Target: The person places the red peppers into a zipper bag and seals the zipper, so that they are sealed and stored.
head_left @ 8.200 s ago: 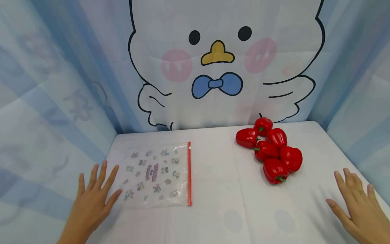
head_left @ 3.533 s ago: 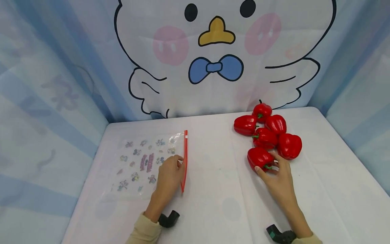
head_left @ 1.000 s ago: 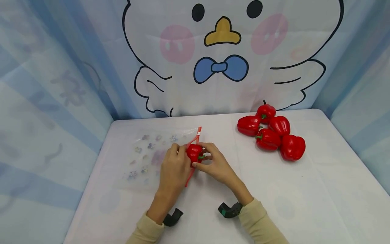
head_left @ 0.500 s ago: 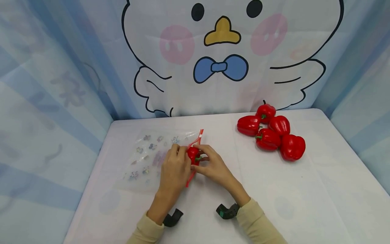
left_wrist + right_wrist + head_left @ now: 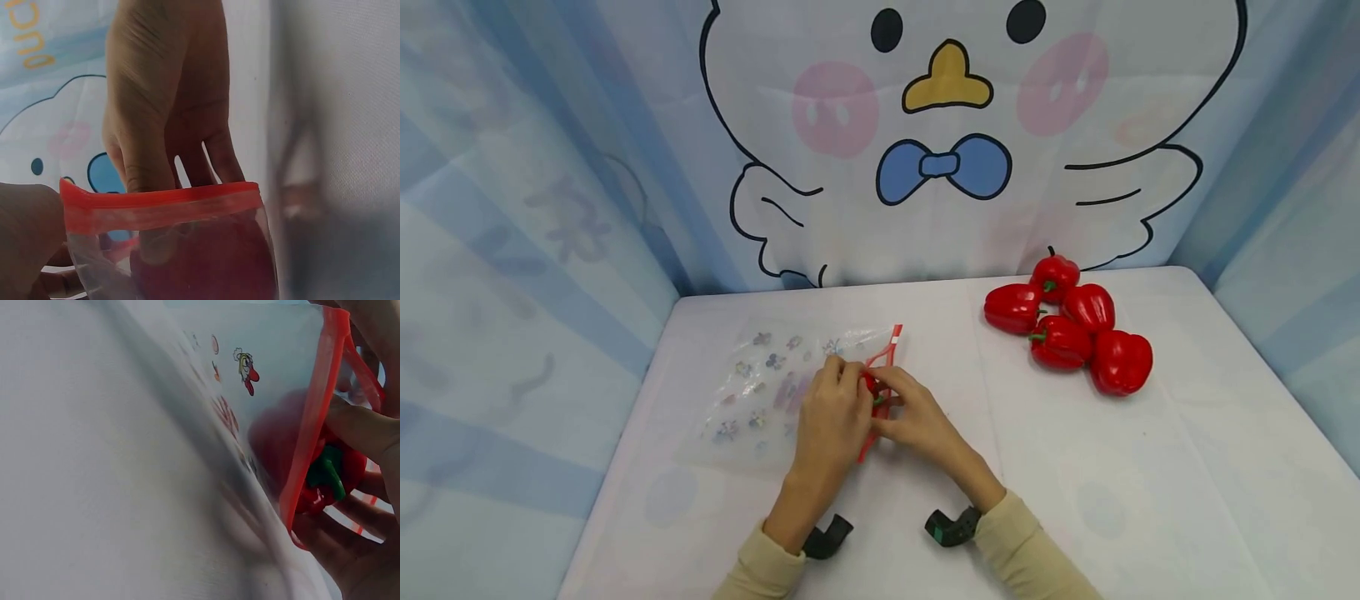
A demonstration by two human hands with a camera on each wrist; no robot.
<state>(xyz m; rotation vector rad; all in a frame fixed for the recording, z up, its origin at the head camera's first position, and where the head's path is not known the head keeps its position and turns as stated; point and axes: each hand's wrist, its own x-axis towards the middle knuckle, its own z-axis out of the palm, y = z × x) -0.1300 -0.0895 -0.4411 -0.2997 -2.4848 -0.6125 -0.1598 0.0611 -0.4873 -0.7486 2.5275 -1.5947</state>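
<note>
A clear printed zip bag [image 5: 752,408] with a red zip strip [image 5: 892,343] lies on the table, its mouth spread apart toward the right. My left hand [image 5: 831,417] pinches the bag at the mouth. My right hand [image 5: 925,421] holds a red bell pepper [image 5: 353,469] by its stem end. Most of the pepper is past the red strip; in the right wrist view its green stem points out of the mouth. Through the film in the left wrist view the pepper's red body [image 5: 206,269] shows. In the head view both hands hide much of it.
Several more red bell peppers [image 5: 1058,343] sit in a cluster at the back right of the white-covered table [image 5: 1075,517]. A curtain with a cartoon face [image 5: 940,242] stands behind the table, with blue curtains at both sides.
The right hand took the front pepper from the cluster and carried it left to the bag. Over the last second it has moved deeper into the mouth; the left hand keeps its hold.
</note>
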